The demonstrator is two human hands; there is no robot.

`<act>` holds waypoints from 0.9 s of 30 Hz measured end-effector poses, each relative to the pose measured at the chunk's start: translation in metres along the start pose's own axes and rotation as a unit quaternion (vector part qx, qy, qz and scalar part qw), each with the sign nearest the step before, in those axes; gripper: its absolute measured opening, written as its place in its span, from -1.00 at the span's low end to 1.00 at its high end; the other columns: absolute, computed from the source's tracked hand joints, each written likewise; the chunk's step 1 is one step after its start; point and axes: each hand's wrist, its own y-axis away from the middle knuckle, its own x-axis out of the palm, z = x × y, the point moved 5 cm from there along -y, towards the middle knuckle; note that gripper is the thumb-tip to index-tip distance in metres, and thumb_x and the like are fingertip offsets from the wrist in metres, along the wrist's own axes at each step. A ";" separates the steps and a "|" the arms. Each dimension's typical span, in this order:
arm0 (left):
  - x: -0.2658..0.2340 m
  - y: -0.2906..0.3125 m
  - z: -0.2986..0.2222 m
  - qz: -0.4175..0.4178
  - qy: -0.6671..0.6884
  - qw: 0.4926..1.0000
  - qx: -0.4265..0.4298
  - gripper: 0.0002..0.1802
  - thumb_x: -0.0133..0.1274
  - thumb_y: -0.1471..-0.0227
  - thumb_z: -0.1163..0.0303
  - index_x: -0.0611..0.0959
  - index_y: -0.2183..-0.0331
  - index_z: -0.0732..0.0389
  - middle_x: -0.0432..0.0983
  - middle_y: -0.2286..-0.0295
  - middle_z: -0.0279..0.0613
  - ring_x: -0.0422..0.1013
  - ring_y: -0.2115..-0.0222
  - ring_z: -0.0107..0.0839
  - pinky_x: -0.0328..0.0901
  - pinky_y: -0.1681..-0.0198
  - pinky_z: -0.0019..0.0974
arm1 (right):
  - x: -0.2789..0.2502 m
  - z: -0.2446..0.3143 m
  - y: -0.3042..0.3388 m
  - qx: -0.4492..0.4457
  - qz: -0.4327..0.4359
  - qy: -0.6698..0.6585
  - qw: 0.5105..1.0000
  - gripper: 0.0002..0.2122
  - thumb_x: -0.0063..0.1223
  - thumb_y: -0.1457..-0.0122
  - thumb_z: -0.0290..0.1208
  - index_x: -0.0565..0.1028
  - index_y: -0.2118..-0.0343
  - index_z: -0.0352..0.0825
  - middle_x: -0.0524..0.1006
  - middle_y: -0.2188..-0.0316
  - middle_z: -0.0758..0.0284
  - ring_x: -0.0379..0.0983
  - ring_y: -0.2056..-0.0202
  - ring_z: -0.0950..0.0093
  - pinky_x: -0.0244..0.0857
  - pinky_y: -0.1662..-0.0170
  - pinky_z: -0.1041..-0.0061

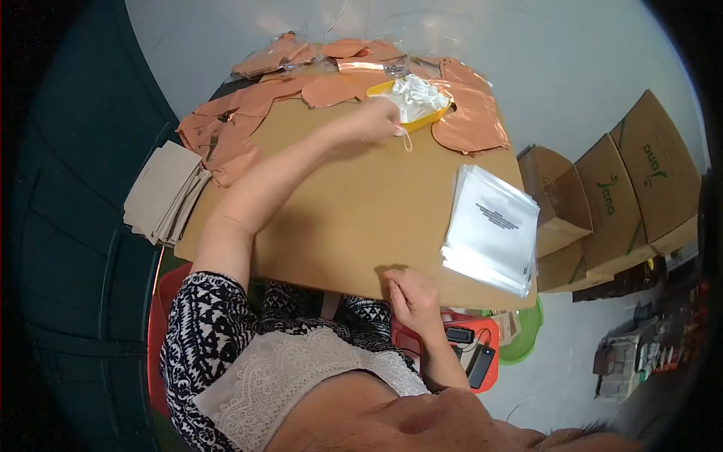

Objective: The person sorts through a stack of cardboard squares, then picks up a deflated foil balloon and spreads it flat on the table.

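Observation:
My left hand (373, 120) reaches across to the far side of the table, its fingers pinched on a thin white cord loop (407, 142) that hangs below the fingertips. It is beside a yellow tray (429, 120) heaped with white cords (418, 94). At the near table edge rests my right hand (414, 299), its fingers curled in and nothing showing in them. A stack of clear plastic bags (493, 226) with dark print lies on the right of the table. Orange-brown flat pieces (471, 105), some in clear wrapping, spread along the far edge.
Grey-beige sheets (166, 188) are stacked at the table's left edge. Open cardboard boxes (610, 196) stand to the right. Below the right edge, a red stool (486, 369) carries a dark phone-like device (480, 366), near a green basin (527, 335).

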 end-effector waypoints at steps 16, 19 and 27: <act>0.112 -0.003 -0.056 0.007 -0.228 0.937 0.266 -0.71 -0.12 0.10 0.55 0.39 0.24 0.43 0.45 0.50 0.11 0.44 0.38 0.00 0.32 0.35 -0.02 | -0.004 -0.002 0.004 0.023 -0.006 -0.026 0.999 -0.89 0.01 0.06 -0.64 0.47 0.40 -0.42 0.46 0.58 0.19 0.43 0.54 0.26 0.31 0.46 0.40; 0.105 0.006 -0.065 0.063 -0.247 0.941 0.223 -0.70 -0.09 0.11 0.56 0.40 0.23 0.41 0.47 0.46 0.05 0.44 0.34 -0.03 0.33 0.35 -0.03 | -0.006 0.000 0.002 0.027 -0.007 -0.036 0.999 -0.89 -0.01 0.05 -0.64 0.47 0.41 -0.42 0.46 0.58 0.19 0.42 0.54 0.26 0.30 0.46 0.40; 0.040 0.070 -0.068 -0.102 -0.181 0.911 0.356 -0.75 0.03 0.08 0.43 0.53 0.26 0.24 0.45 0.28 0.01 0.42 0.32 -0.10 0.35 0.41 -0.16 | -0.004 -0.004 0.004 0.087 0.026 -0.058 0.994 -0.90 -0.04 0.02 -0.65 0.48 0.42 -0.41 0.47 0.56 0.18 0.43 0.52 0.25 0.31 0.42 0.39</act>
